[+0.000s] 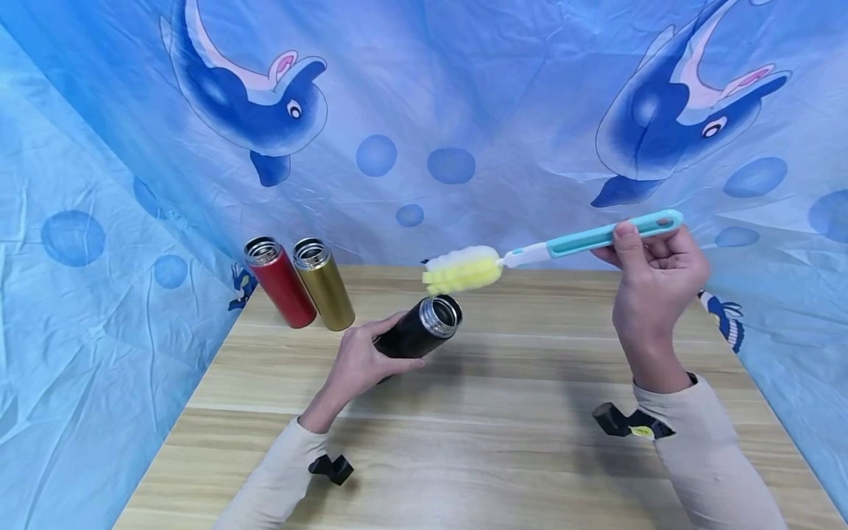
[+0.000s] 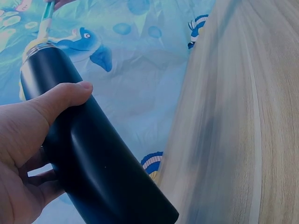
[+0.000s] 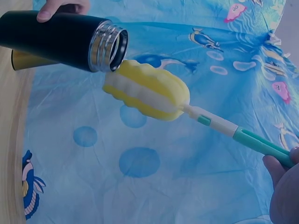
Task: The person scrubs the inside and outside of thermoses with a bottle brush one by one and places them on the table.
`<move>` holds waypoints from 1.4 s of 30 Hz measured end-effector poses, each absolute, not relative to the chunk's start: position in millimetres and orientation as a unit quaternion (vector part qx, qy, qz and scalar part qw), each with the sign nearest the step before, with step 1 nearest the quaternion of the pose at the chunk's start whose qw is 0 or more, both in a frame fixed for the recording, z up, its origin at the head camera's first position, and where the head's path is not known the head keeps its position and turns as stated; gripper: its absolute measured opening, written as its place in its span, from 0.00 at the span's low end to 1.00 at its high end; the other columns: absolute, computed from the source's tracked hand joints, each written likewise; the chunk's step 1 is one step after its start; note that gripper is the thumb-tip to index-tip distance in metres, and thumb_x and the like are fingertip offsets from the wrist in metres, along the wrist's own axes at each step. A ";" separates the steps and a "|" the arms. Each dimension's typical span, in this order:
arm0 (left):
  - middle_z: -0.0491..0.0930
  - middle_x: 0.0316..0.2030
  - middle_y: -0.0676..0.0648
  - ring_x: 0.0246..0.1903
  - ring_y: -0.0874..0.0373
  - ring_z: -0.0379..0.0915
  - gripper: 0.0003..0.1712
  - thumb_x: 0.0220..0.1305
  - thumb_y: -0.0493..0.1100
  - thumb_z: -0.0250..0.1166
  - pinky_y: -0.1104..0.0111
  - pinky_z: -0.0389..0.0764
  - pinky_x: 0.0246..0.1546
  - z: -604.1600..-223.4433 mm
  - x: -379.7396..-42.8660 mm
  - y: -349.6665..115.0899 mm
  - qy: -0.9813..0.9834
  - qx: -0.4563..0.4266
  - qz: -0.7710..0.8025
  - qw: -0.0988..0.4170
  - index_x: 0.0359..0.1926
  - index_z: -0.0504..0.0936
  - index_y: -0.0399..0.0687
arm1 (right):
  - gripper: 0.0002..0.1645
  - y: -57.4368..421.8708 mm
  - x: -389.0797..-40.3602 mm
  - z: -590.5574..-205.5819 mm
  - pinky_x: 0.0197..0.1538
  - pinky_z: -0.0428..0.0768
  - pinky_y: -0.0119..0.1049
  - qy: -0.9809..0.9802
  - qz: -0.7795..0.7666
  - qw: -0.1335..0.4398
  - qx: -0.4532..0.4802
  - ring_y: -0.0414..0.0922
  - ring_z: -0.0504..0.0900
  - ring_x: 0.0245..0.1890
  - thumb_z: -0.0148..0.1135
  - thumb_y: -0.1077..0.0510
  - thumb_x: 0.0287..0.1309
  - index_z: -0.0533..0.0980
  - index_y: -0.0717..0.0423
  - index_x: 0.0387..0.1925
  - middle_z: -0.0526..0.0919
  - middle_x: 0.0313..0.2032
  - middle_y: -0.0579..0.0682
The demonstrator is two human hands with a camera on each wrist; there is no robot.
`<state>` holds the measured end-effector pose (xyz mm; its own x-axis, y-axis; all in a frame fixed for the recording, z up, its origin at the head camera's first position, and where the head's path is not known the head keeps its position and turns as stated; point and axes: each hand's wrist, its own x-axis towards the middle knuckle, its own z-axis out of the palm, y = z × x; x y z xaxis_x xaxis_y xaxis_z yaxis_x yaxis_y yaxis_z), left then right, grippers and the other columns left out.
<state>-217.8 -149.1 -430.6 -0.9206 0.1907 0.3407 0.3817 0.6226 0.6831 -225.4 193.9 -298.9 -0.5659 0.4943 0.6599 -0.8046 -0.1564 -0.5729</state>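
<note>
My left hand grips a black thermos bottle around its body, tilted with its uncapped steel mouth toward the upper right. In the left wrist view the thumb lies across the black bottle. My right hand holds a bottle brush by its teal handle, near the end. The brush's yellow and white sponge head hangs just above the bottle's mouth. Seen from the right wrist, the sponge is outside the bottle, close to its steel rim; whether they touch, I cannot tell.
A red bottle and a gold bottle, both uncapped, stand side by side at the wooden table's back left. A blue curtain printed with dolphins hangs behind and along the sides.
</note>
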 end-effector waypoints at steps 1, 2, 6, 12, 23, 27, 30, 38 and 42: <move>0.87 0.52 0.50 0.45 0.53 0.83 0.43 0.38 0.57 0.87 0.56 0.82 0.44 -430.5 -217.7 -149.4 -0.892 -0.158 -0.406 0.117 0.61 0.85 0.60 | 0.08 195.1 -225.3 -299.3 0.34 0.87 0.36 -0.480 0.744 0.437 0.160 0.49 0.89 0.29 0.70 0.72 0.57 0.77 0.75 0.34 0.85 0.28 0.63; 0.87 0.52 0.49 0.45 0.53 0.83 0.43 0.38 0.56 0.87 0.56 0.82 0.44 -430.4 -217.4 -149.8 -0.891 -0.157 -0.410 0.117 0.61 0.85 0.60 | 0.09 196.3 -225.1 -299.7 0.34 0.87 0.36 -0.481 0.742 0.438 0.161 0.50 0.89 0.29 0.70 0.72 0.58 0.77 0.75 0.34 0.85 0.28 0.63; 0.86 0.54 0.48 0.47 0.51 0.83 0.44 0.39 0.55 0.87 0.53 0.83 0.46 -429.3 -216.8 -151.0 -0.889 -0.142 -0.421 0.112 0.61 0.84 0.56 | 0.09 200.2 -225.1 -302.2 0.34 0.87 0.36 -0.486 0.736 0.442 0.165 0.49 0.89 0.29 0.69 0.72 0.58 0.77 0.77 0.33 0.85 0.28 0.62; 0.85 0.55 0.46 0.48 0.49 0.83 0.44 0.40 0.55 0.87 0.51 0.83 0.47 -427.2 -217.4 -150.9 -0.893 -0.120 -0.420 0.110 0.62 0.84 0.54 | 0.10 202.4 -224.3 -304.6 0.33 0.87 0.36 -0.483 0.733 0.445 0.178 0.49 0.89 0.27 0.70 0.74 0.56 0.76 0.80 0.33 0.85 0.28 0.63; 0.85 0.56 0.47 0.49 0.49 0.83 0.45 0.40 0.57 0.86 0.52 0.83 0.47 -426.8 -217.0 -149.6 -0.895 -0.119 -0.416 0.108 0.63 0.83 0.53 | 0.11 204.7 -218.0 -302.8 0.32 0.87 0.35 -0.479 0.730 0.448 0.192 0.49 0.88 0.26 0.69 0.75 0.56 0.75 0.83 0.33 0.85 0.27 0.63; 0.85 0.55 0.46 0.47 0.49 0.83 0.45 0.39 0.58 0.86 0.52 0.83 0.46 -426.9 -217.7 -149.0 -0.896 -0.121 -0.412 0.114 0.62 0.84 0.53 | 0.11 207.1 -216.3 -301.7 0.32 0.87 0.35 -0.473 0.731 0.450 0.198 0.49 0.88 0.26 0.69 0.76 0.55 0.75 0.84 0.33 0.85 0.27 0.63; 0.85 0.55 0.46 0.47 0.49 0.84 0.45 0.39 0.57 0.87 0.52 0.83 0.46 -426.6 -218.3 -148.7 -0.895 -0.123 -0.412 0.117 0.62 0.84 0.53 | 0.11 208.3 -215.6 -301.0 0.32 0.87 0.35 -0.466 0.734 0.450 0.205 0.49 0.88 0.25 0.68 0.77 0.54 0.75 0.86 0.33 0.86 0.27 0.63; 0.85 0.56 0.47 0.50 0.49 0.83 0.46 0.40 0.58 0.86 0.51 0.82 0.48 -428.1 -217.3 -148.9 -0.895 -0.118 -0.415 0.111 0.63 0.83 0.54 | 0.12 207.4 -213.3 -299.0 0.32 0.87 0.34 -0.456 0.731 0.454 0.229 0.48 0.88 0.25 0.69 0.78 0.53 0.74 0.87 0.32 0.86 0.27 0.63; 0.85 0.55 0.47 0.49 0.49 0.83 0.46 0.39 0.58 0.86 0.51 0.82 0.47 -428.6 -217.0 -149.0 -0.894 -0.114 -0.418 0.114 0.63 0.83 0.54 | 0.12 206.5 -212.2 -298.3 0.31 0.87 0.34 -0.447 0.734 0.453 0.236 0.49 0.88 0.25 0.69 0.79 0.52 0.73 0.89 0.32 0.86 0.26 0.64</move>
<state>-217.0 -149.0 -428.6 -0.9480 0.1096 0.2986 0.2993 0.6252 0.7207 -212.2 206.5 -298.3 -0.4790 0.4544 0.7511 -0.8758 -0.1899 -0.4437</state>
